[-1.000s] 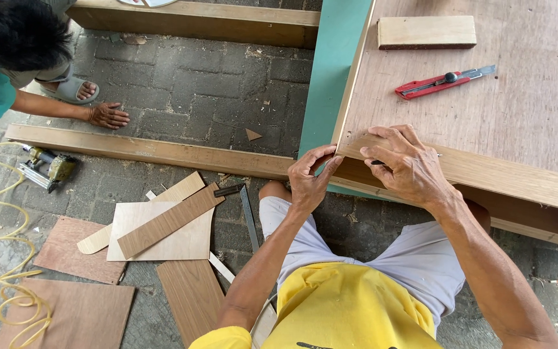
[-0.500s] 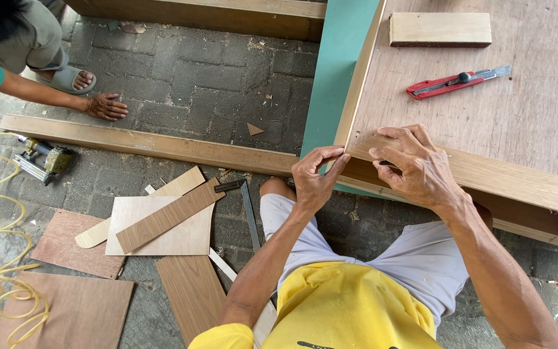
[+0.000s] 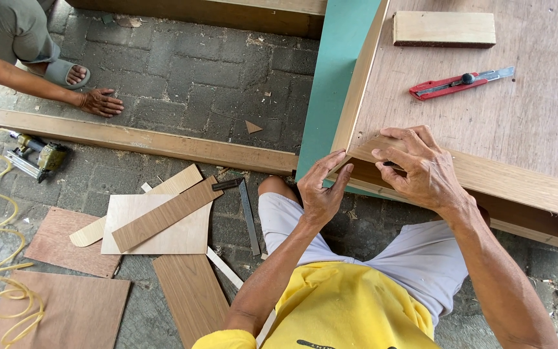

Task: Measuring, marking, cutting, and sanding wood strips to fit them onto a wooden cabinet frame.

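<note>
**Both hands stay pinched at the panel corner; grip barely altered**

The left hand [image 3: 321, 187] and right hand [image 3: 421, 165] remain closed together on the near corner of the veneer strip [image 3: 511, 181] that runs along the front edge of the plywood panel [image 3: 524, 123]. Compared with half a second ago, the left thumb and fingers sit slightly higher against the strip's pointed end, while the right fingers press down on top of it. The strip therefore is being seated, not lifted. A small dark item shows under the right fingers; it cannot be identified.

The red utility knife [image 3: 460, 83] and wooden block [image 3: 444, 29] lie untouched on the panel. On the paving, another person's hand [image 3: 101, 102] rests flat near the long batten [image 3: 143, 139].
</note>
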